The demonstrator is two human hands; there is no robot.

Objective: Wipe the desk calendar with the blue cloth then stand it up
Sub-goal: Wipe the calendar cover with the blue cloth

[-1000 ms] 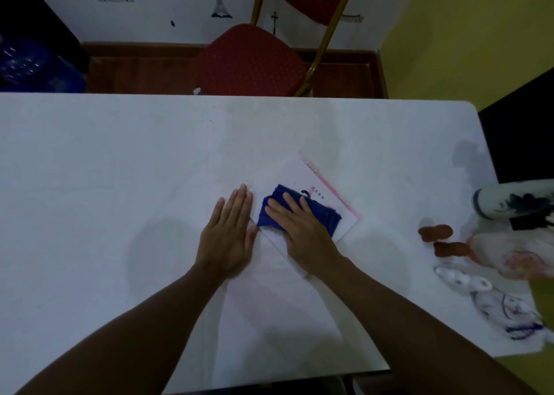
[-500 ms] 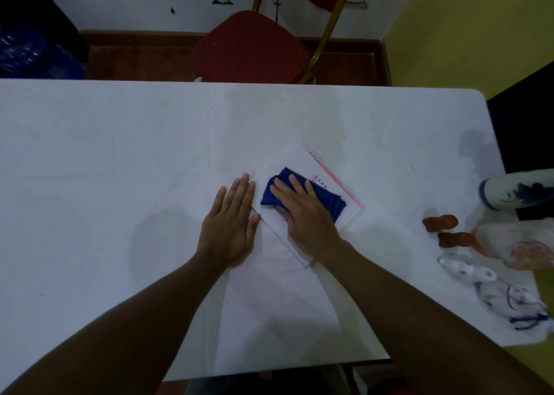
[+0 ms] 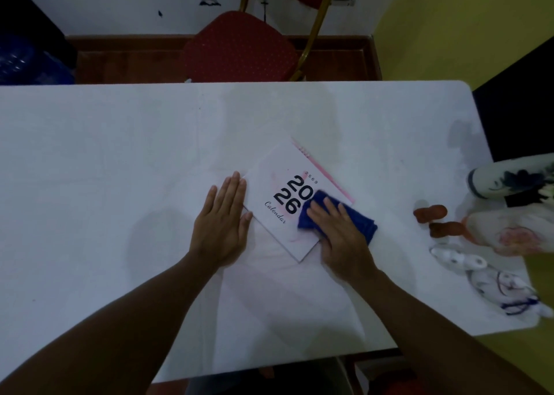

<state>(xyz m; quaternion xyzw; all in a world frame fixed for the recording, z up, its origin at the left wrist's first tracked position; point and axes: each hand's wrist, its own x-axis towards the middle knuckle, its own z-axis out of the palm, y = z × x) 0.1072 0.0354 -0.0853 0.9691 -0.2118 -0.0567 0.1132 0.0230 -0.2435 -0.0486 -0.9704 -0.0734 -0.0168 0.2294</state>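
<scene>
A white desk calendar point(image 3: 278, 185) printed "2026 Calendar" lies flat and turned at an angle on the white table point(image 3: 120, 155), its pink binding along the far right edge. My right hand point(image 3: 338, 233) presses the folded blue cloth point(image 3: 311, 212) onto the calendar's right corner, covering part of the numbers. My left hand point(image 3: 221, 224) rests flat on the table, fingers together, its fingertips touching the calendar's left edge.
At the table's right end lie a white and blue vase point(image 3: 509, 182) on its side, two small brown pieces point(image 3: 431, 215), a pale floral item point(image 3: 509, 233) and a white tangled object point(image 3: 485, 277). A red chair point(image 3: 239, 47) stands behind the far edge.
My right hand has slid the blue cloth from the calendar's middle toward its right corner, uncovering the printed "2026 Calendar". My left hand has stayed at the left edge.
</scene>
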